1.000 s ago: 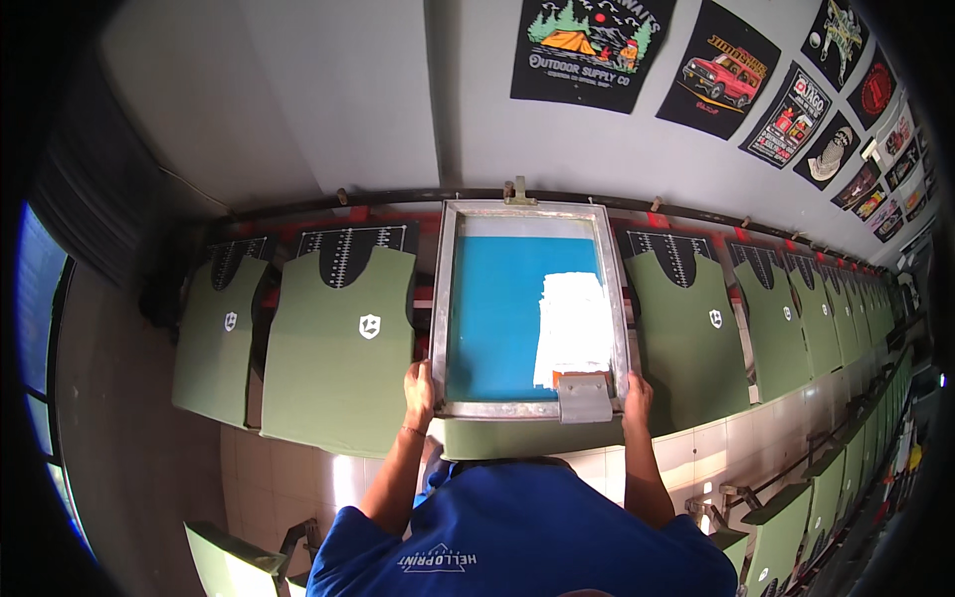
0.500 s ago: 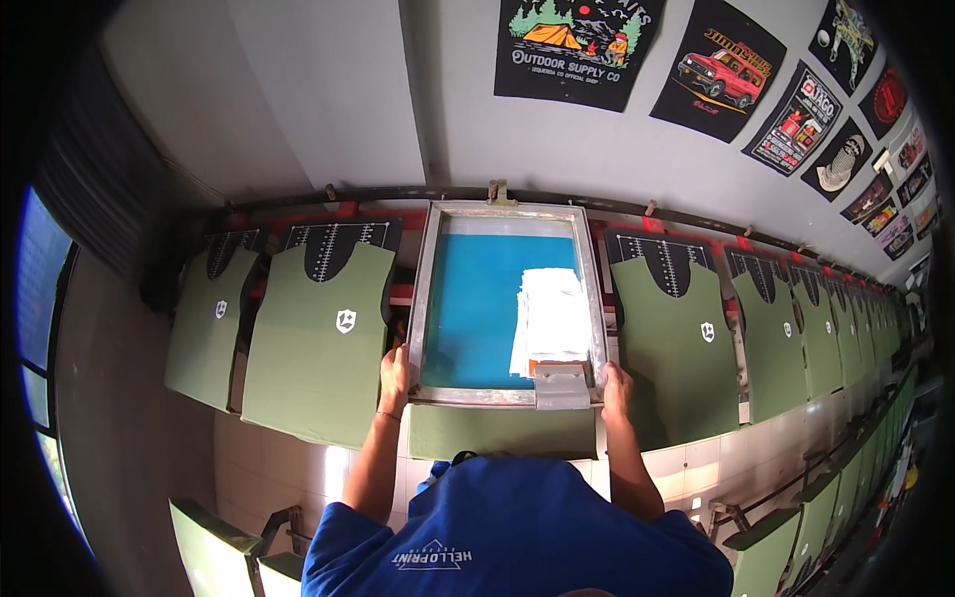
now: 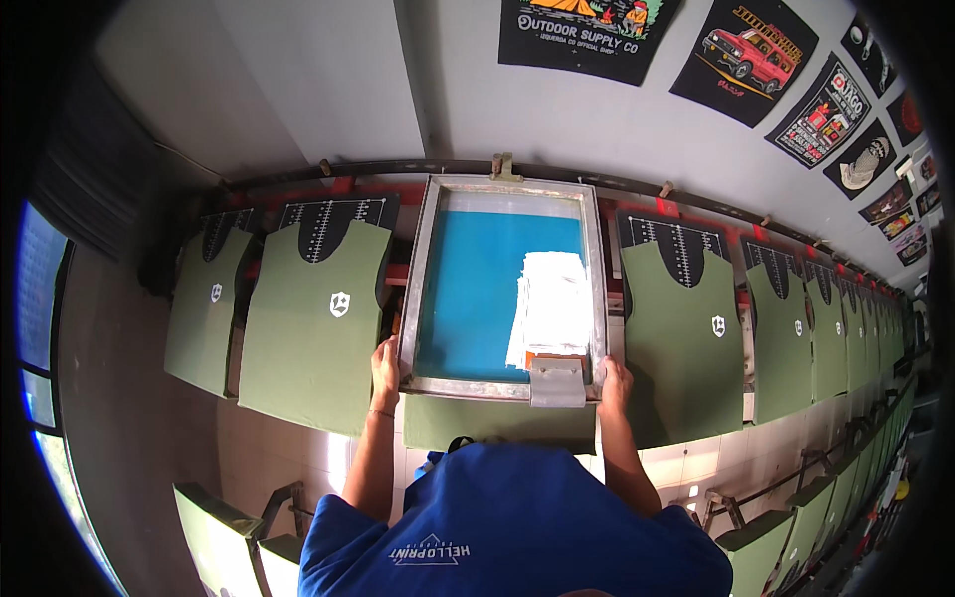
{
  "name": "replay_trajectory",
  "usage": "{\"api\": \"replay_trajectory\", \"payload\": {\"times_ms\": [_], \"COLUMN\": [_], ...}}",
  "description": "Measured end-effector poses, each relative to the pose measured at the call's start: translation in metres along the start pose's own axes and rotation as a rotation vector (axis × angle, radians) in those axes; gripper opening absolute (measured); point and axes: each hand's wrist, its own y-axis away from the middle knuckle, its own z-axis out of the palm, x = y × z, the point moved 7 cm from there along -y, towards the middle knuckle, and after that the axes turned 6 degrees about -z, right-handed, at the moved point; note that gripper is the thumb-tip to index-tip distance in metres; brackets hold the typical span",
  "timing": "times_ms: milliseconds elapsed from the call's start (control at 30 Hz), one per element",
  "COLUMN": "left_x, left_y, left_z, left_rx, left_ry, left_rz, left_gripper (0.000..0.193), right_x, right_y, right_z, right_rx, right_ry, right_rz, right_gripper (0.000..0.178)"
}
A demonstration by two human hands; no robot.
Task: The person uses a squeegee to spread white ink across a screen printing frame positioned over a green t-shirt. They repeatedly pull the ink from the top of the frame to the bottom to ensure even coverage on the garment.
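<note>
A silkscreen frame (image 3: pixel 468 389) with a metal rim and blue mesh (image 3: pixel 473 289) lies over a green shirt (image 3: pixel 497 423), whose near end shows below it. My left hand (image 3: pixel 386 373) is closed on the frame's near left corner. At the near right corner, my right hand (image 3: pixel 616 386) grips the rim the same way. On the right half of the mesh is a bright white layered patch (image 3: pixel 553 303), like stacked sheets; glare hides its detail. A squeegee (image 3: pixel 557 382) with a metal holder and orange edge rests against its near end, overhanging the near rim.
Green shirts with white shield prints (image 3: pixel 313 328) (image 3: pixel 681 348) lie on black boards to both sides, the row running far right. A dark rail (image 3: pixel 398 171) with stops runs behind. A second row of green-covered boards (image 3: pixel 214 527) stands at the lower edge. Posters (image 3: pixel 751 60) hang on the wall.
The whole scene sits slightly higher in view, as the head has tilted a little. Both hands keep their hold on the silkscreen frame, which stays over the same shirt.
</note>
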Motion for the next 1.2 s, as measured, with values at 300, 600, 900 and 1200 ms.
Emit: {"api": "replay_trajectory", "payload": {"times_ms": [300,600,900,1200], "left_x": [-0.005,-0.004,0.017,-0.004], "left_y": [-0.001,-0.008,0.022,0.123], "left_z": [0.009,0.005,-0.003,-0.029], "left_rx": [-0.001,0.114,0.251,-0.029], "left_ry": [0.036,-0.165,-0.321,-0.196], "left_rz": [0.040,0.145,0.513,0.215], "left_gripper": [0.046,0.040,0.019,0.029], "right_x": [0.007,0.030,0.015,0.016], "right_y": [-0.003,-0.012,-0.012,-0.005], "right_z": [0.007,0.003,0.001,-0.007], "right_rx": [-0.059,-0.027,-0.085,0.044], "right_ry": [0.139,0.047,0.202,0.222], "right_rz": [-0.145,-0.177,-0.286,-0.341], "right_gripper": [0.046,0.037,0.045,0.055]}}
